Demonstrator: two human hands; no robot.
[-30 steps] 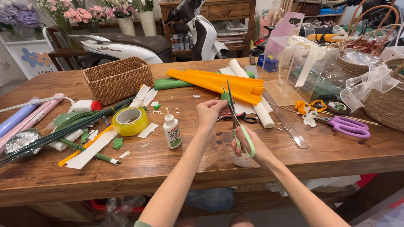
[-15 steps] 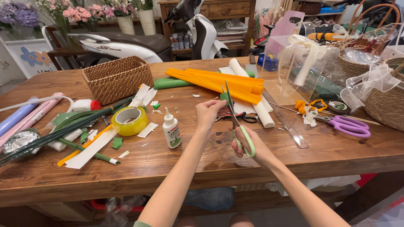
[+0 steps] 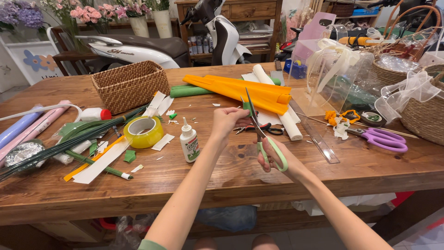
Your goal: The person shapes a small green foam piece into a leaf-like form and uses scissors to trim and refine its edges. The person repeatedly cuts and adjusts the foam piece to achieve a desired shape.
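My right hand (image 3: 277,159) grips green-handled scissors (image 3: 273,153) above the wooden table (image 3: 231,180), blades open and pointing up and away from me. My left hand (image 3: 229,121) pinches a small green paper piece (image 3: 248,107) and holds it between the blades. A small white glue bottle (image 3: 188,144) stands just left of my left forearm. Black-and-red scissors (image 3: 259,128) lie on the table behind my hands.
A yellow tape roll (image 3: 143,131), green stems (image 3: 64,146) and paper scraps lie at the left. A wicker basket (image 3: 131,85) stands behind them. Orange paper rolls (image 3: 240,90), a clear ruler (image 3: 314,136), purple scissors (image 3: 384,139) and a woven basket (image 3: 428,115) are to the right.
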